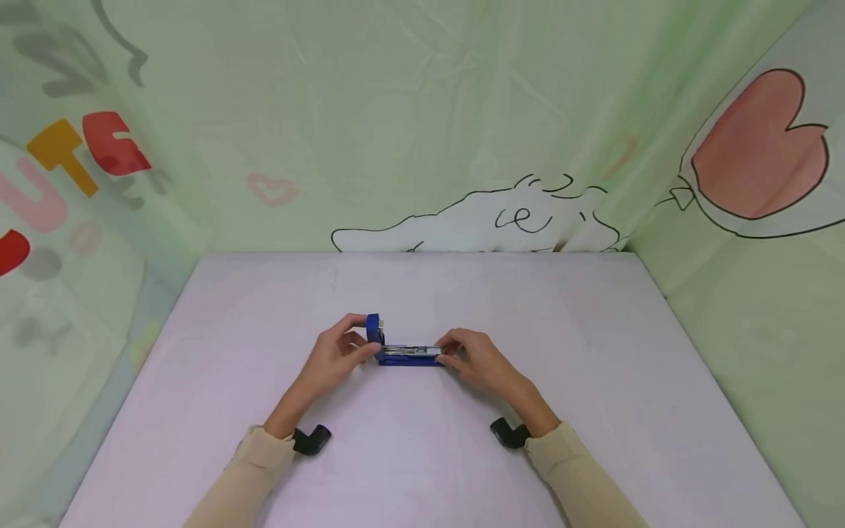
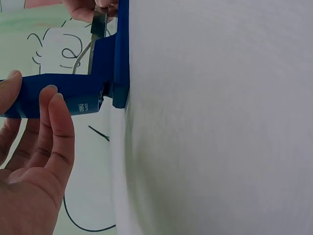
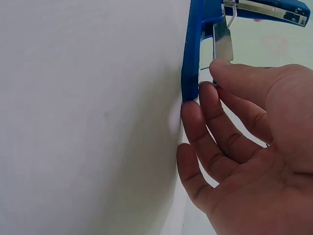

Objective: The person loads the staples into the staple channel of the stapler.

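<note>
A blue stapler [image 1: 411,360] lies on the table with its top arm swung up at the left end, baring the metal staple channel. My left hand [image 1: 333,357] holds the raised blue top arm [image 2: 63,90] between thumb and fingers. At the other end, my right hand [image 1: 477,357] pinches the front tip of the metal channel [image 3: 223,44] between thumb and fingers. In the right wrist view, fingertips also touch the end of the blue base [image 3: 190,73]. Whether staples lie in the channel cannot be made out.
The pale table [image 1: 422,455] stretches around both hands. Behind it hangs a light green printed curtain [image 1: 422,110], with more cloth at both sides. Each wrist wears a black camera mount [image 1: 312,440].
</note>
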